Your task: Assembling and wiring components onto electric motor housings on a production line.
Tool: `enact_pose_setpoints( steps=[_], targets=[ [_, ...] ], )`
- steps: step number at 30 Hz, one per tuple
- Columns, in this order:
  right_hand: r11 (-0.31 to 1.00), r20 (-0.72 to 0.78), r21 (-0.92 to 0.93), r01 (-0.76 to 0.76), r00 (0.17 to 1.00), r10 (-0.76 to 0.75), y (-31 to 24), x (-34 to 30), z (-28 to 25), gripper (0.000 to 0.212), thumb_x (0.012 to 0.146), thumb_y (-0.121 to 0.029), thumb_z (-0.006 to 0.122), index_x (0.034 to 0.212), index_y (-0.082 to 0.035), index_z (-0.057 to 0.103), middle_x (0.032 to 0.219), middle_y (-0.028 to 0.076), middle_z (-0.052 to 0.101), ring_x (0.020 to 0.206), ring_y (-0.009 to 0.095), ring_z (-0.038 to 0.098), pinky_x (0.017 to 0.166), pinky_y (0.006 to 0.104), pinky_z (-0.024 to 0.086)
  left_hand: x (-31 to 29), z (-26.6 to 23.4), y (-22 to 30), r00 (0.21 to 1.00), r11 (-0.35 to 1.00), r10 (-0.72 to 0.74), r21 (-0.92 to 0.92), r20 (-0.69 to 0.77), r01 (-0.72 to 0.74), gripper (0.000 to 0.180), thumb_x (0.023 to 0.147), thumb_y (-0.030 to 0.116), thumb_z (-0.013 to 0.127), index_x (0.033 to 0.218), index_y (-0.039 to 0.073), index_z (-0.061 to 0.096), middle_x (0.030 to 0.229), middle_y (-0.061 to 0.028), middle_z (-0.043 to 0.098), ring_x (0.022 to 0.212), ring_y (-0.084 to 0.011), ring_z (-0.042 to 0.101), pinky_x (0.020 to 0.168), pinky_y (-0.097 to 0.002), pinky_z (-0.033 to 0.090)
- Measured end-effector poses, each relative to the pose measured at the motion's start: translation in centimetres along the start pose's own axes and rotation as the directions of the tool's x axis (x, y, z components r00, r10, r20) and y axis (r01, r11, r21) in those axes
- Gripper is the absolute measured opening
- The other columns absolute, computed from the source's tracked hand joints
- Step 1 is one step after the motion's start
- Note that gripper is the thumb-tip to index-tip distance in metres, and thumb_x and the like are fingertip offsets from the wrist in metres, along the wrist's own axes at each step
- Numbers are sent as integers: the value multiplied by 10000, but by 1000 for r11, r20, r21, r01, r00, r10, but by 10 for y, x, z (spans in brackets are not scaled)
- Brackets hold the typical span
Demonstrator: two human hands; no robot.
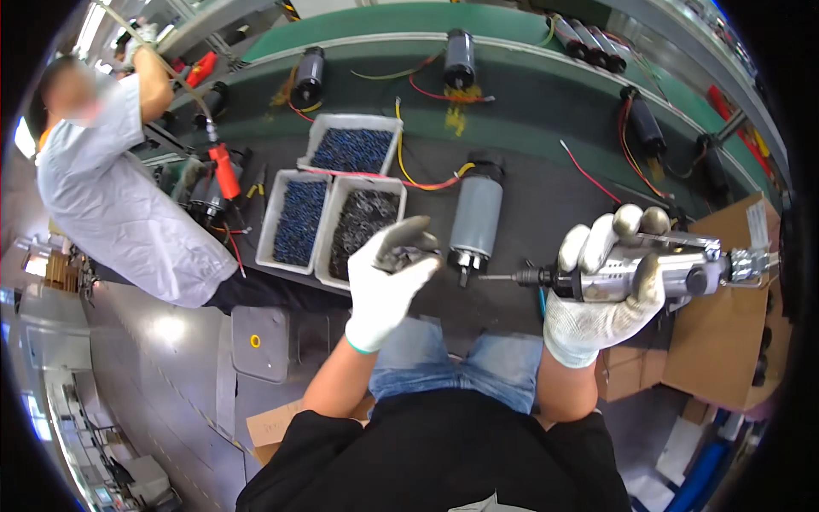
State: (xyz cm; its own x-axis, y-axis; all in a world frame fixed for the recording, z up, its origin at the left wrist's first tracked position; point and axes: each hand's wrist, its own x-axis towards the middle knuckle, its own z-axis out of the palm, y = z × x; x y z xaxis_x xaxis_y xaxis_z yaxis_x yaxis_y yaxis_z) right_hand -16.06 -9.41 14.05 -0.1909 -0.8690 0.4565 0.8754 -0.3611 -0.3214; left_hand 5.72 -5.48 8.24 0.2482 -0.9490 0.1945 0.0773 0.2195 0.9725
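Note:
A white glove covers my left hand (382,286), its dark-stained fingers curled around a few small dark parts that I cannot make out clearly. It hovers at the near edge of the tray (404,198) of small black parts. In my right hand (597,311), also gloved, is a silver pneumatic screwdriver (623,277) lying nearly level. The thin bit points left and its tip is close to the black shaft end of a grey cylindrical motor (478,213). This motor is on the dark bench between my hands, with red and yellow wires at its far end.
Two more white trays (269,224) (399,128) hold blue-black screws. Beyond, a green conveyor (375,81) carries several motors with loose wires. A co-worker (136,188) stands at left beside a hanging red tool (224,171). An open cardboard box (717,333) is at right.

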Motion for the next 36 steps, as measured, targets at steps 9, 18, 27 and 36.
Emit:
enact_pose_setpoints(
  steps=[9,18,27,36],
  targets=[
    [999,43,-24,-35,998,36,-18,-19,15,505,1001,-254,671,1445,-95,491,1162,164,617,765,265,648,647,452,556,-35,14,6,839,666,459,511,293,-543,557,745,109,943,1233,-1,697,896,-103,762,768,-192,731,695,-312,582],
    [997,48,-36,-73,996,74,-16,-25,11,503,1001,-246,667,1448,-100,488,1155,164,614,772,257,654,656,445,565,-43,16,18,781,479,448,620,436,-621,509,727,119,935,1189,82,726,913,-38,788,773,-217,741,708,-326,586],
    [993,-11,-46,-110,994,110,-3,-25,11,532,976,-218,681,1444,-96,460,1155,166,608,781,243,655,663,429,574,-47,13,5,821,567,439,597,364,-568,411,766,120,899,1151,89,757,922,-64,780,815,-238,745,717,-337,586],
    [980,-73,-144,-135,989,126,8,-27,6,532,959,-210,705,1418,-88,466,1149,166,604,768,233,650,648,420,577,-42,13,9,809,524,389,616,442,-588,358,786,98,871,1129,101,769,930,-56,762,784,-245,730,685,-362,578]
  ],
)
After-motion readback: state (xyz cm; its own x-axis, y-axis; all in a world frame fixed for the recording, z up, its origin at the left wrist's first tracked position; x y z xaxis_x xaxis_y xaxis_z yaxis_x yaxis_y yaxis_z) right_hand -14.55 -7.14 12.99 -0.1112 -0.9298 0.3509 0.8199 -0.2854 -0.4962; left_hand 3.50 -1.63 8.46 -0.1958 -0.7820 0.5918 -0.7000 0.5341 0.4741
